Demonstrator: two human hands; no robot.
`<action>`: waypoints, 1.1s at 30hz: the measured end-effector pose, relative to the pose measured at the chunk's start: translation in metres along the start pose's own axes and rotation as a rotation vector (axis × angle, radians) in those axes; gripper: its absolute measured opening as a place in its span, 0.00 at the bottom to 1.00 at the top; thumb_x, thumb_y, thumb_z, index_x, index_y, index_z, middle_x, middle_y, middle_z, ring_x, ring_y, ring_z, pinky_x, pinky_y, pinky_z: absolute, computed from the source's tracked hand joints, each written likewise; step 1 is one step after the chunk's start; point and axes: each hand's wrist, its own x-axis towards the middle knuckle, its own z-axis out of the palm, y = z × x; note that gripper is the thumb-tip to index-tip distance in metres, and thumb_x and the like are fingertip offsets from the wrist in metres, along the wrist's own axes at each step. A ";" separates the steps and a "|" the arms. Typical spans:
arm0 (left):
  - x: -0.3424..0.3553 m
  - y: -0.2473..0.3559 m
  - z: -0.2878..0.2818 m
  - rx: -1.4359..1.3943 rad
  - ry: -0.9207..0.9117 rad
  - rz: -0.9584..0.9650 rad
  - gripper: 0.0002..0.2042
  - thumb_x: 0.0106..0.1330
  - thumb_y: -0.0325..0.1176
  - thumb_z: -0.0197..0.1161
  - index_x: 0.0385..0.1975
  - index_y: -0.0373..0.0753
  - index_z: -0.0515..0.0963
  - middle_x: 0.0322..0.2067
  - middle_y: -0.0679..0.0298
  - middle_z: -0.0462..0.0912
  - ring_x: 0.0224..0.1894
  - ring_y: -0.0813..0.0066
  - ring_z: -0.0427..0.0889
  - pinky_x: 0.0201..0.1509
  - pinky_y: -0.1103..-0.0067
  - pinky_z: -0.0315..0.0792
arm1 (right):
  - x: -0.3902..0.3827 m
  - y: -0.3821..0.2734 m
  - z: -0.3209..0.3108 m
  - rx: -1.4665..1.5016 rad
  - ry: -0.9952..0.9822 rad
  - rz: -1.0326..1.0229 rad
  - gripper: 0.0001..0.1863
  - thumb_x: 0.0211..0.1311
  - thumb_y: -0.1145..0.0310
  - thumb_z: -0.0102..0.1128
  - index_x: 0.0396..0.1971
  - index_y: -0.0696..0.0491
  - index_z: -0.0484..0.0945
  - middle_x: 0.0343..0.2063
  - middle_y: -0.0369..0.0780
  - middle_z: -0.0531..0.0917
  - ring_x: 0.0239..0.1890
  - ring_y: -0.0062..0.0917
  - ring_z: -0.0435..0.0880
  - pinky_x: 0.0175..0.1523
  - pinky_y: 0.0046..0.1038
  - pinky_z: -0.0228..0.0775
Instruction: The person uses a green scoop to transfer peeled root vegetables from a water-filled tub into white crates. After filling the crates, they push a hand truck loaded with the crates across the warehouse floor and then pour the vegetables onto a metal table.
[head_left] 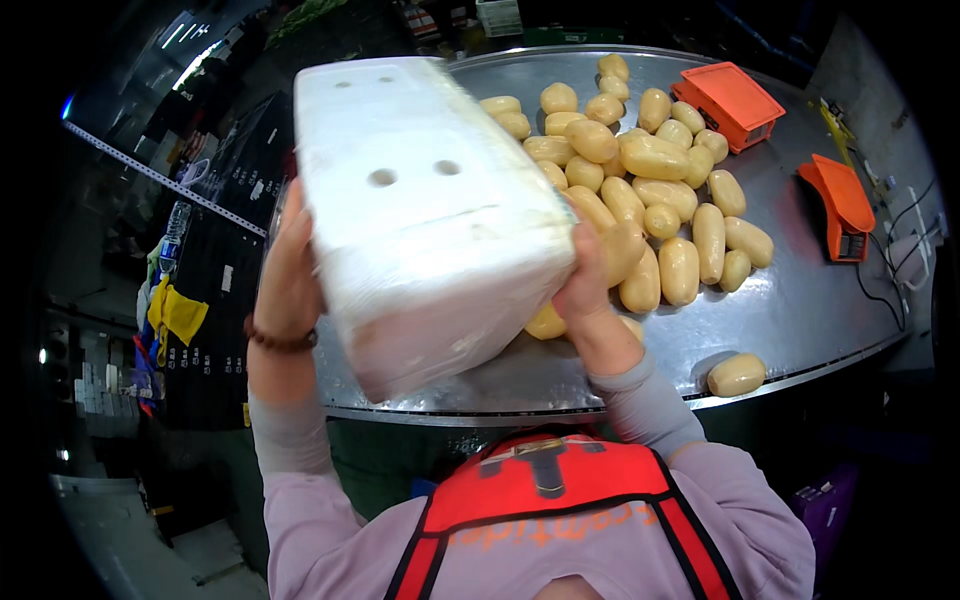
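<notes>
A large white foam box [430, 225], with round holes in its face, is held up tilted in front of me. My left hand [290, 270] is pressed along its left side, and my right hand [588, 275] grips its right side near the lower corner. Part of the fingers of each hand is hidden by the box. Right of the box, many pale yellow potatoes [680, 272] lie heaped on a metal table [820, 320]. Several of them sit close to my right hand and wrist. The box covers the table's left part, so what lies behind it cannot be seen.
Two orange devices that look like scales stand on the table's right side, one farther back [730, 105] and one nearer the wall [840, 208], with a dark cable. A single potato [737, 375] lies near the front edge. A dark rack [215, 330] with a yellow cloth [180, 313] stands left.
</notes>
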 end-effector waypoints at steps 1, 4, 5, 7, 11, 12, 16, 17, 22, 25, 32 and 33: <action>0.010 -0.003 0.009 -0.080 0.002 0.002 0.32 0.69 0.46 0.47 0.67 0.35 0.49 0.62 0.53 0.61 0.62 0.66 0.65 0.63 0.71 0.65 | 0.002 0.006 -0.015 0.041 0.036 0.012 0.30 0.61 0.54 0.48 0.57 0.60 0.66 0.51 0.41 0.75 0.51 0.27 0.75 0.58 0.30 0.66; 0.054 -0.019 0.021 -0.080 0.011 -0.121 0.30 0.68 0.38 0.51 0.67 0.37 0.49 0.63 0.55 0.60 0.64 0.70 0.62 0.66 0.74 0.59 | -0.008 0.007 -0.046 0.171 0.192 0.151 0.29 0.59 0.51 0.41 0.53 0.58 0.71 0.50 0.43 0.77 0.53 0.33 0.74 0.59 0.37 0.65; 0.065 -0.015 0.039 0.104 -0.005 -0.069 0.34 0.67 0.39 0.54 0.68 0.35 0.46 0.65 0.55 0.57 0.66 0.69 0.57 0.69 0.75 0.53 | -0.009 0.007 -0.054 0.235 0.283 0.175 0.29 0.58 0.52 0.40 0.52 0.57 0.72 0.50 0.43 0.77 0.54 0.34 0.74 0.59 0.38 0.64; 0.090 -0.015 0.053 0.238 -0.100 -0.050 0.36 0.65 0.41 0.58 0.68 0.35 0.48 0.67 0.54 0.52 0.69 0.65 0.50 0.71 0.75 0.45 | -0.008 0.000 -0.071 0.303 0.377 0.253 0.28 0.58 0.52 0.40 0.51 0.56 0.72 0.50 0.43 0.77 0.55 0.36 0.72 0.59 0.40 0.64; 0.045 -0.012 0.013 0.738 0.063 0.036 0.34 0.62 0.44 0.60 0.65 0.36 0.56 0.67 0.47 0.50 0.70 0.60 0.47 0.71 0.72 0.43 | -0.007 0.003 -0.068 0.273 0.404 0.288 0.29 0.59 0.51 0.38 0.51 0.56 0.72 0.52 0.44 0.75 0.56 0.38 0.71 0.60 0.41 0.63; 0.024 -0.016 -0.001 0.934 0.116 0.104 0.34 0.62 0.44 0.60 0.65 0.36 0.57 0.67 0.46 0.50 0.71 0.60 0.47 0.71 0.71 0.42 | -0.006 0.002 -0.073 0.259 0.399 0.286 0.29 0.59 0.51 0.38 0.52 0.56 0.72 0.52 0.44 0.75 0.56 0.38 0.71 0.60 0.41 0.63; -0.103 -0.080 -0.085 0.452 0.586 -0.316 0.29 0.68 0.43 0.52 0.62 0.29 0.58 0.60 0.54 0.66 0.61 0.68 0.67 0.62 0.76 0.62 | -0.009 -0.001 -0.057 0.226 0.375 0.295 0.31 0.60 0.50 0.36 0.54 0.57 0.69 0.54 0.44 0.73 0.58 0.39 0.70 0.61 0.42 0.61; -0.131 -0.110 -0.091 -0.027 0.557 -0.233 0.28 0.70 0.46 0.49 0.61 0.31 0.60 0.59 0.59 0.69 0.59 0.70 0.70 0.60 0.75 0.65 | -0.010 -0.004 -0.052 0.198 0.383 0.302 0.31 0.61 0.50 0.34 0.55 0.57 0.68 0.55 0.44 0.72 0.58 0.39 0.69 0.62 0.42 0.60; -0.162 -0.134 -0.060 -0.603 0.547 -0.147 0.27 0.68 0.43 0.52 0.62 0.34 0.60 0.57 0.59 0.70 0.59 0.67 0.69 0.62 0.71 0.63 | -0.016 -0.012 -0.036 0.087 0.354 0.368 0.31 0.68 0.47 0.30 0.59 0.56 0.65 0.58 0.42 0.70 0.61 0.38 0.66 0.64 0.41 0.57; -0.158 -0.116 -0.091 -0.536 0.559 -0.181 0.26 0.68 0.41 0.51 0.62 0.33 0.61 0.56 0.58 0.71 0.58 0.66 0.70 0.62 0.70 0.63 | -0.022 -0.011 -0.016 0.161 0.237 0.401 0.31 0.69 0.45 0.33 0.60 0.53 0.64 0.59 0.41 0.68 0.61 0.36 0.66 0.65 0.41 0.56; -0.136 -0.083 -0.135 -0.436 0.518 -0.170 0.27 0.70 0.47 0.46 0.60 0.31 0.63 0.55 0.57 0.73 0.57 0.66 0.72 0.61 0.70 0.63 | -0.014 0.018 0.003 0.248 0.195 0.359 0.29 0.68 0.46 0.37 0.56 0.53 0.68 0.55 0.40 0.73 0.58 0.36 0.69 0.64 0.41 0.58; -0.134 -0.082 -0.141 -0.441 0.491 -0.171 0.28 0.70 0.48 0.45 0.59 0.30 0.63 0.55 0.57 0.73 0.57 0.66 0.72 0.61 0.70 0.63 | -0.010 0.019 0.003 0.253 0.239 0.357 0.28 0.68 0.47 0.37 0.55 0.53 0.69 0.54 0.40 0.74 0.58 0.36 0.69 0.64 0.41 0.59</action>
